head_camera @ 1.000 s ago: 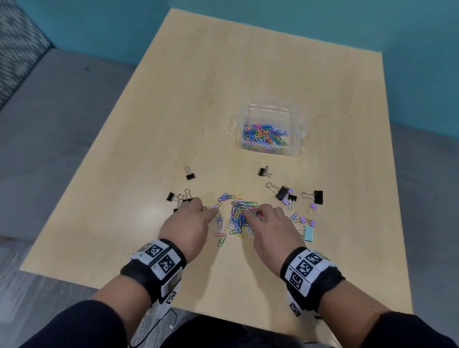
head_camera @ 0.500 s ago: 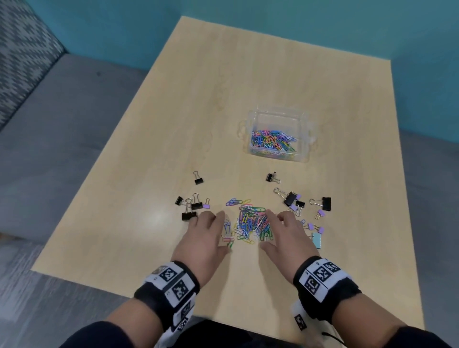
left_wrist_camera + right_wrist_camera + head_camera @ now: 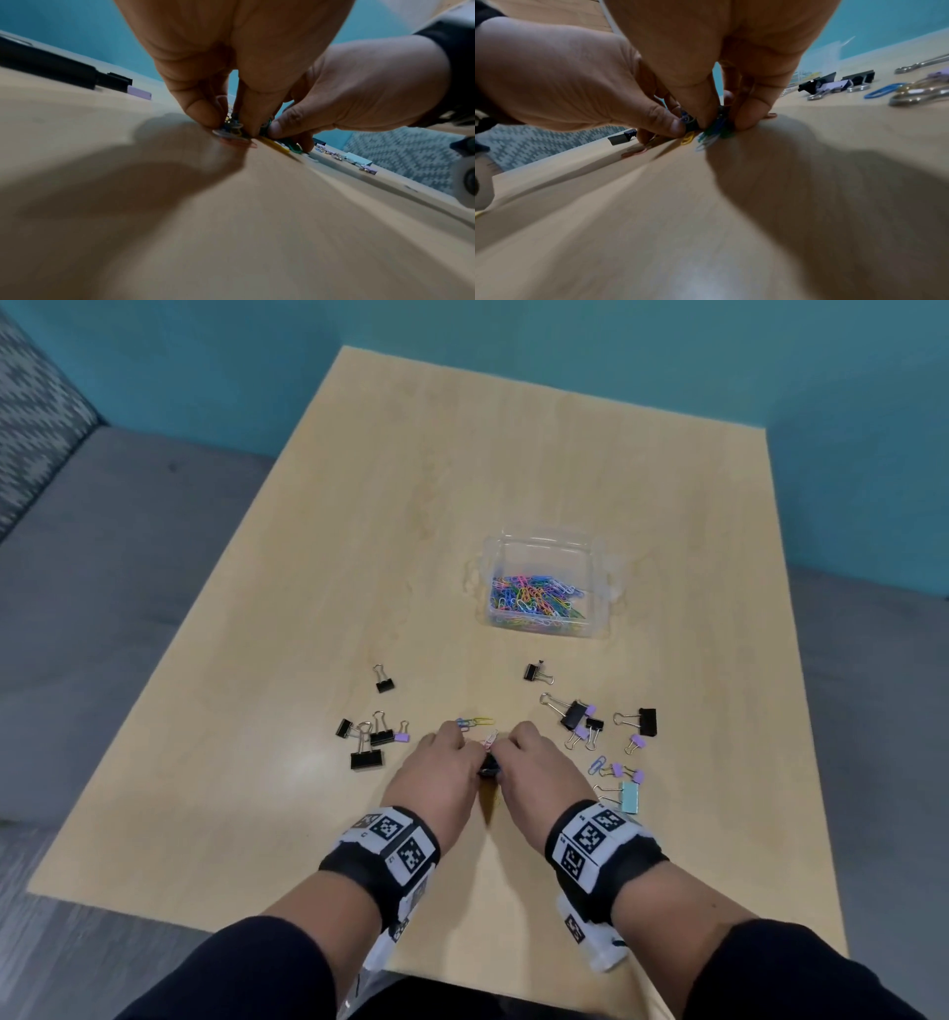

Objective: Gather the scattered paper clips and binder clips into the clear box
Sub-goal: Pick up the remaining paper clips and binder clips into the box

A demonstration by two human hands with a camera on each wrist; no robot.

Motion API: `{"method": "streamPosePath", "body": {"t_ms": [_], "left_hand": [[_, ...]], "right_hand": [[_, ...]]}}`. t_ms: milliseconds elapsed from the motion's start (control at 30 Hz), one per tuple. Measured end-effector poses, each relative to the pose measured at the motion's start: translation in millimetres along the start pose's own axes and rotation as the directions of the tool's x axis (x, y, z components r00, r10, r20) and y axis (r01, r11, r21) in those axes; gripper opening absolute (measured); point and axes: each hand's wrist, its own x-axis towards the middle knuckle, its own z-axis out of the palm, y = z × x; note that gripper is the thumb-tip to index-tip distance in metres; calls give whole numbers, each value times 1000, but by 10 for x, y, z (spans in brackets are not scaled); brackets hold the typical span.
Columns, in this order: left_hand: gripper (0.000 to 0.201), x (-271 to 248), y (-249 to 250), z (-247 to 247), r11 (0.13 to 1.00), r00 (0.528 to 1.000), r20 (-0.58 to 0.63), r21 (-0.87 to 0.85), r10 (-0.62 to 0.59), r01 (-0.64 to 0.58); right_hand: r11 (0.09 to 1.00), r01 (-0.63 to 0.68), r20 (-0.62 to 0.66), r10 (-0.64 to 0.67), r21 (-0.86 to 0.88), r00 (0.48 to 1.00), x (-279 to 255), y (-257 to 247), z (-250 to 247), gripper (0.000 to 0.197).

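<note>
The clear box (image 3: pixel 545 538) stands past the middle of the table with several coloured paper clips (image 3: pixel 534 599) inside. My left hand (image 3: pixel 458 748) and right hand (image 3: pixel 511 746) meet near the front of the table, fingers curled down. Between them they pinch a bunched pile of paper clips (image 3: pixel 489 765). In the left wrist view my left hand's fingertips (image 3: pixel 205 113) press the clips (image 3: pixel 237 130) against the wood. In the right wrist view my right hand (image 3: pixel 721 117) squeezes green and blue clips (image 3: pixel 712 135) against my left hand's thumb (image 3: pixel 664 121). Most of the pile is hidden.
Black binder clips (image 3: pixel 367 757) lie left of my hands, with one more (image 3: pixel 384 684) further back. To the right lie black and purple binder clips (image 3: pixel 575 713), a light blue one (image 3: pixel 629 797) and a loose blue paper clip (image 3: pixel 595 765). Two paper clips (image 3: pixel 475 722) lie just ahead.
My hands have closed in from both sides of the spread paper clips and now touch. The pile is bunched between the fingers and mostly covered.
</note>
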Motion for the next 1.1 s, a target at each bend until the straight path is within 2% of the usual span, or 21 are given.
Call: {"method": "streamPosePath", "body": {"t_ms": [167, 333, 467, 533, 633, 700, 867, 1000, 1100], "left_hand": [[19, 20, 30, -10, 995, 999, 4, 99, 31, -32], [30, 8, 67, -75, 986, 996, 59, 152, 64, -72], [34, -7, 60, -125, 987, 994, 73, 129, 84, -93], [33, -15, 55, -161, 991, 994, 71, 100, 79, -86], [23, -15, 29, -205, 997, 996, 40, 7, 79, -79], [20, -6, -25, -220, 997, 997, 25, -30, 72, -71], [18, 63, -133, -355, 987, 996, 91, -161, 10, 5], [17, 162, -112, -557, 968, 996, 85, -249, -7, 28], [19, 372, -89, -763, 952, 1000, 13, -307, 8, -4]], "right_hand": [[998, 45, 6, -44, -38, 999, -46, 49, -58, 19], [996, 66, 49, -63, -65, 997, -63, 73, -126, 28], [999, 39, 38, -38, -25, 999, -34, 114, -120, 14], [999, 8, 33, -10, 40, 999, -21, 130, -116, 4], [986, -29, 19, 26, 162, 999, -19, 177, -134, 11], [977, -6, -4, 7, 215, 1000, -29, 220, -172, 10], [929, -55, -19, 66, 366, 998, -28, 374, -285, 9], [842, -168, 44, 170, 513, 984, 34, 462, -417, 10], [750, -193, 13, 239, 633, 971, 185, 514, -623, 10]]}}
